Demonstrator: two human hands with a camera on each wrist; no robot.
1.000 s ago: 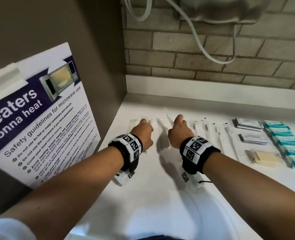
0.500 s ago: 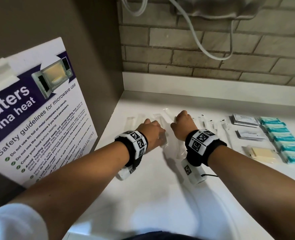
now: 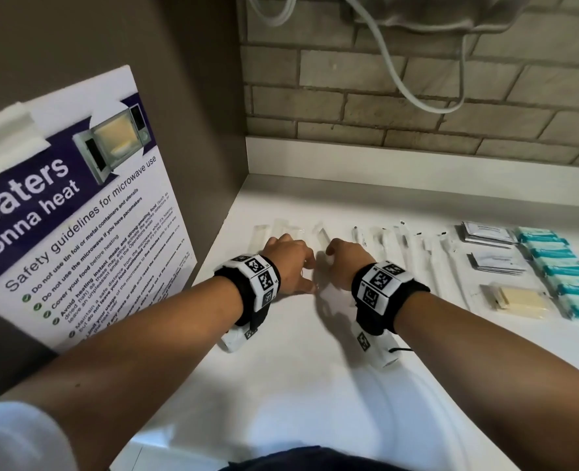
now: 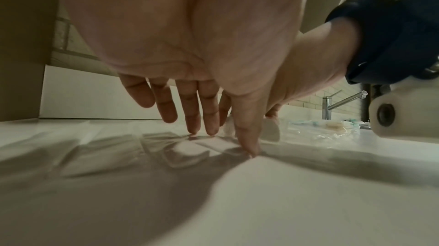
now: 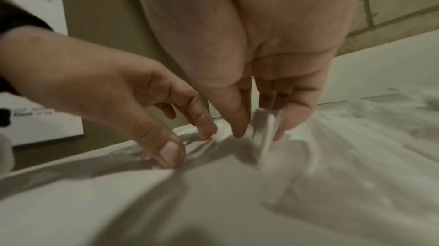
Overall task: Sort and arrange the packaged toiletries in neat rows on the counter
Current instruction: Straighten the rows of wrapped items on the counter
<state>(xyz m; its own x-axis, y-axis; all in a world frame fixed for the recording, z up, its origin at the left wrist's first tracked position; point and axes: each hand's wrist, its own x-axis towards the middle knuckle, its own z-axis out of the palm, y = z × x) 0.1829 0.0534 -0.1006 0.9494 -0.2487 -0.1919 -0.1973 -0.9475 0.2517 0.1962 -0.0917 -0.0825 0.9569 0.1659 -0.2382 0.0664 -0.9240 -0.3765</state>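
Both hands work at the back left of the white counter, over a row of long clear packets. My right hand pinches one clear packet between thumb and fingers, tipped up on its edge; its far end shows beyond the knuckles. My left hand has straight fingers, its tips pressing on a flat clear packet beside it. Thumb and forefinger of that left hand touch the plastic close to the held packet.
Right of the hands lie several wrapped toothbrushes, two stacks of grey sachets, a yellow soap bar and a column of teal packets. A microwave poster leans at the left wall. The basin rim is near me; a faucet stands far right.
The left hand has slid right toward the right hand, so both now sit close together around the packet between them. The right hand has drawn back a little.
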